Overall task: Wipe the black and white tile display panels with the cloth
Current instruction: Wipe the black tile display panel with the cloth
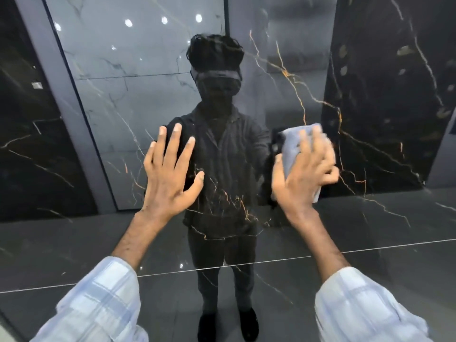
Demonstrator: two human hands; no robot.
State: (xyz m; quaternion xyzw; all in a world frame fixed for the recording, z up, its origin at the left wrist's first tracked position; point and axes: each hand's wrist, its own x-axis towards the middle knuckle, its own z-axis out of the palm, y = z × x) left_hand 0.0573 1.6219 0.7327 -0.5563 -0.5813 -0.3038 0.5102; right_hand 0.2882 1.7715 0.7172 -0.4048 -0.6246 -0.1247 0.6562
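A glossy black tile panel point(308, 77) with gold and white veins stands right in front of me and mirrors a person. My right hand point(304, 174) presses a folded grey cloth point(292, 146) flat against the panel with spread fingers; the hand looks slightly blurred. My left hand point(170, 174) lies flat on the same panel to the left, fingers straight and spread, holding nothing. Both forearms wear pale checked sleeves.
Another black veined panel point(389, 99) stands at the right and one more point(27, 144) at the far left beyond a grey frame strip point(66, 107). The panel reflects grey marble tiles, ceiling lights and a dark tiled floor.
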